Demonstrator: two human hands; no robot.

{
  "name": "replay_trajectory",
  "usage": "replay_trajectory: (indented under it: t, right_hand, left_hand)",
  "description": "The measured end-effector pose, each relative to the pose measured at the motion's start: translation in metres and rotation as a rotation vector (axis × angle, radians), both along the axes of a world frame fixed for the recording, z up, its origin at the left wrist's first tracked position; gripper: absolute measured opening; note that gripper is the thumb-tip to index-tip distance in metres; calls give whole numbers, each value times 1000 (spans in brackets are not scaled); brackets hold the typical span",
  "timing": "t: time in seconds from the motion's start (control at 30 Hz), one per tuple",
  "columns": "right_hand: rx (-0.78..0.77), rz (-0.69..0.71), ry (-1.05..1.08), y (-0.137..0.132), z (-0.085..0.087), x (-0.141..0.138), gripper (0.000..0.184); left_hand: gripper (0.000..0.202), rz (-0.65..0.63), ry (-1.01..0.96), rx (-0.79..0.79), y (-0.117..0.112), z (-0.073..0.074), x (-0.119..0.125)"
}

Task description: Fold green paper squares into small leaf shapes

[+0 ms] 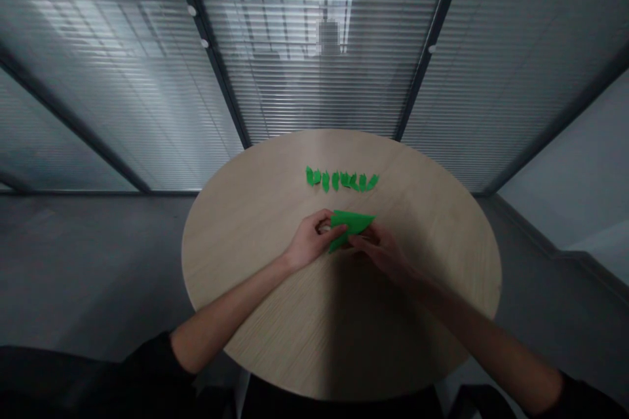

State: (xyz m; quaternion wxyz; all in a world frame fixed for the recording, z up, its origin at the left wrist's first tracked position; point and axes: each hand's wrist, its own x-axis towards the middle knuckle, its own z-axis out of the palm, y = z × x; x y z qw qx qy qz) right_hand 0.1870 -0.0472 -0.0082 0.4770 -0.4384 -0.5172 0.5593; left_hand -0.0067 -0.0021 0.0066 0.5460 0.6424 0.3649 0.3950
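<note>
A green sheet of paper [350, 224], folded into a triangle, is held just above the middle of the round wooden table [275, 314]. My left hand [312, 241] pinches its left corner with curled fingers. My right hand [381, 250] grips its lower right edge, fingers closed on the paper. Beyond my hands, a row of several small folded green paper pieces [341, 179] lies on the table top.
Glass walls with closed blinds [319, 78] stand right behind the table's far edge. Dark frame posts [216, 65] run up between the panes. Grey floor [73, 262] lies on both sides of the table.
</note>
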Motion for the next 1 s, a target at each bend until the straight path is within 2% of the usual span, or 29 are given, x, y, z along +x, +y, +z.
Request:
replay_trajectory:
  t: [0.13,0.2,0.27,0.33,0.47,0.57,0.67,0.87,1.0]
  right_hand:
    - [176,-192,-32,-1,0,3,59]
    - [257,-220,-123,-2,2,6,45]
    - [310,-189,-253,-2,3,8,27]
    - [331,-164,-339,-2,4,9,23]
    - [286,-202,-328,-1,-1,9,24]
    - [273,-263,-279,0,-4,10,26]
    - [267,-243,-244,0,-4,12,25]
    - [164,-171,-165,-3,-1,15,34]
    - [93,-185,-108,-2,0,17,35]
  left_hand:
    - [30,58,95,72,0,-2,-3]
    - [27,53,105,113,0,-2,-3]
    - [26,37,96,138,0,-2,-3]
    - [24,37,81,145,1,0,-3]
    - [27,17,-2,88,3,4,-4]
    - [33,-55,3,-22,4,5,-5]
    - [33,-110,11,-99,4,5,-4]
    - [32,-6,-7,-85,6,6,-5]
    - [33,42,-8,-79,8,6,-8]
